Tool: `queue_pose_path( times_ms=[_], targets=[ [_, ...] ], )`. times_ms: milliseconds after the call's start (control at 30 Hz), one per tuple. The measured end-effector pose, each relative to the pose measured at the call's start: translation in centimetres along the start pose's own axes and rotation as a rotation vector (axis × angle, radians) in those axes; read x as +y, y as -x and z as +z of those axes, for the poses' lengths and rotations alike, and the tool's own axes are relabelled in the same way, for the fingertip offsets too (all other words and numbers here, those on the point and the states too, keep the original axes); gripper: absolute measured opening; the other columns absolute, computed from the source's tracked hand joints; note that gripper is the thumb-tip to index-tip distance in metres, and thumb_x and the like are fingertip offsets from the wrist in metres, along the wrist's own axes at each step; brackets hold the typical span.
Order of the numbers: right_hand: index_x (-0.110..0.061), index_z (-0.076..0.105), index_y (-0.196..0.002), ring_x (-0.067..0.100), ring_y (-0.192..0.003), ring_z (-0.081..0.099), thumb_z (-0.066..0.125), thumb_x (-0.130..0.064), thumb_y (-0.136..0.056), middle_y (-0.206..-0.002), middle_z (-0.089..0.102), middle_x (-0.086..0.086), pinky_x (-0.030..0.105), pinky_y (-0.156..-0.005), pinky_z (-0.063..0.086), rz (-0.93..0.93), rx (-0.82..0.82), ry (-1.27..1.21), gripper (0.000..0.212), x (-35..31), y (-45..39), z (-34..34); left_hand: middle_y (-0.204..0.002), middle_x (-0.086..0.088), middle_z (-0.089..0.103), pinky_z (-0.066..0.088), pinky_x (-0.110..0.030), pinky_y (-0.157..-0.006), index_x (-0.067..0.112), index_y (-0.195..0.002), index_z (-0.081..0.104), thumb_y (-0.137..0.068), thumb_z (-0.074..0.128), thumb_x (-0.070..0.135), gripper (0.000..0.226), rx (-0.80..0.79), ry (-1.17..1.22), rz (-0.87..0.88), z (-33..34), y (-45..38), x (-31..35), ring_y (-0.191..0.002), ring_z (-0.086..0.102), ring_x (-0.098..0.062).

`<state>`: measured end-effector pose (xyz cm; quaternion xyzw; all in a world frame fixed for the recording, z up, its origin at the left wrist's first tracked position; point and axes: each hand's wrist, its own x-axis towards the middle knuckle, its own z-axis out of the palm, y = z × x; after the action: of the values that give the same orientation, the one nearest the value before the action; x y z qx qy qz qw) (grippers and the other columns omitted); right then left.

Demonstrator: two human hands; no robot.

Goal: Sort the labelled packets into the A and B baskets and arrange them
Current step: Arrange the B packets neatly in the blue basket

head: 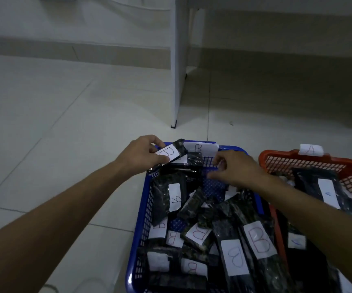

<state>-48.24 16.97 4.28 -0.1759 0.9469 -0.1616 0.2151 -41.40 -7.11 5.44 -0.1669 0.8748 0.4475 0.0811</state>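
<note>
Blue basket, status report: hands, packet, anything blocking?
Left hand pinches B packet over blue basket far corner. Right hand open, hovering, holding nothing. Nothing blocking.

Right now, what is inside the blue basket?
The blue basket holds a loose pile of dark packets with white B labels; bare mesh shows near its far end. The left hand holds one B packet over the rim. Lower layers are covered.

the blue basket (141,218) runs off the near edge, its near rim unseen. the red basket (276,158) is cut by the right edge, and the right forearm (310,208) hides much of its left wall. the right hand (237,169) is motion-blurred, fingers hard to read. lettering on the near-left packet label (158,262) is too faint to tell.
</note>
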Motion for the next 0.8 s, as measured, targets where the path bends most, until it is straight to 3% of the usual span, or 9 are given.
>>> queue_pose_path(
  times_ms=[100,167,267,333,400,533,633,800],
  targets=[
    [-0.022,0.057,-0.112,0.014,-0.09,0.06,0.076,-0.048,-0.08,-0.106,0.062,-0.002,0.031,-0.08,0.054,0.033,-0.214,0.415,0.046,0.4,1.4,-1.5,-0.099,0.001,0.071,0.054,-0.031,-0.073,0.024,-0.103,0.061,-0.08,0.077,0.021,0.027,-0.031,-0.061,0.064,0.8,-0.7,0.4,-0.09,0.068,-0.016],
    [-0.018,0.056,-0.115,0.015,-0.086,0.062,0.077,-0.044,-0.08,-0.106,0.063,0.0,0.031,-0.078,0.056,0.05,-0.278,0.467,0.048,0.1,1.4,-1.4,-0.104,0.001,0.069,0.053,-0.036,-0.083,0.027,-0.104,0.062,-0.082,0.075,0.023,0.026,-0.021,-0.191,0.109,1.5,-1.0,0.2,-0.099,0.064,-0.018],
    [-0.016,0.059,-0.113,0.015,-0.084,0.066,0.079,-0.036,-0.081,-0.102,0.066,0.0,0.033,-0.08,0.058,0.075,-0.319,0.381,0.043,-0.3,0.9,-0.4,-0.121,0.001,0.057,0.038,-0.041,-0.097,0.03,-0.12,0.059,-0.087,0.066,0.039,0.036,0.064,-0.618,0.161,2.0,-1.2,-0.2,-0.119,0.044,-0.022],
    [-0.017,0.059,-0.106,0.018,-0.094,0.064,0.078,-0.034,-0.081,-0.104,0.065,0.001,0.036,-0.087,0.056,0.062,-0.287,0.354,0.036,-0.2,0.3,0.1,-0.128,0.0,0.051,0.033,-0.042,-0.099,0.029,-0.129,0.055,-0.089,0.062,0.044,0.043,0.089,-0.697,0.153,1.8,-1.2,-0.3,-0.123,0.038,-0.023],
    [-0.018,0.064,-0.099,0.016,-0.094,0.063,0.077,-0.035,-0.082,-0.102,0.067,-0.001,0.036,-0.087,0.056,0.045,-0.227,0.253,0.027,-0.1,-0.3,-0.1,-0.13,0.0,0.051,0.033,-0.042,-0.098,0.028,-0.131,0.053,-0.091,0.06,0.042,0.043,0.102,-0.681,0.178,1.7,-1.1,-0.5,-0.123,0.039,-0.023],
    [-0.021,0.073,-0.096,0.007,-0.085,0.062,0.072,-0.035,-0.088,-0.095,0.07,-0.006,0.022,-0.066,0.045,0.003,-0.088,0.008,0.016,0.1,-0.6,-3.1,-0.129,-0.001,0.051,0.035,-0.041,-0.097,0.027,-0.132,0.052,-0.092,0.06,0.04,0.044,0.096,-0.685,0.226,1.3,-1.0,-0.7,-0.121,0.039,-0.023],
    [-0.022,0.072,-0.1,0.007,-0.086,0.062,0.069,-0.035,-0.091,-0.094,0.07,-0.008,0.021,-0.067,0.044,-0.059,-0.028,-0.178,0.016,0.2,0.0,-4.9,-0.123,-0.001,0.052,0.037,-0.04,-0.095,0.025,-0.129,0.054,-0.089,0.063,0.039,0.043,0.121,-0.655,0.271,1.3,-0.8,-0.9,-0.118,0.041,-0.023],
    [-0.023,0.072,-0.103,0.0,-0.082,0.068,0.065,-0.035,-0.092,-0.092,0.075,-0.009,0.017,-0.069,0.045,-0.225,-0.084,-0.459,0.017,-1.4,1.6,-5.2,-0.088,0.004,0.061,0.04,-0.024,-0.066,0.02,-0.096,0.064,-0.083,0.074,0.033,0.021,0.165,-0.434,0.375,0.6,1.3,-0.2,-0.082,0.056,-0.014]
  ],
)
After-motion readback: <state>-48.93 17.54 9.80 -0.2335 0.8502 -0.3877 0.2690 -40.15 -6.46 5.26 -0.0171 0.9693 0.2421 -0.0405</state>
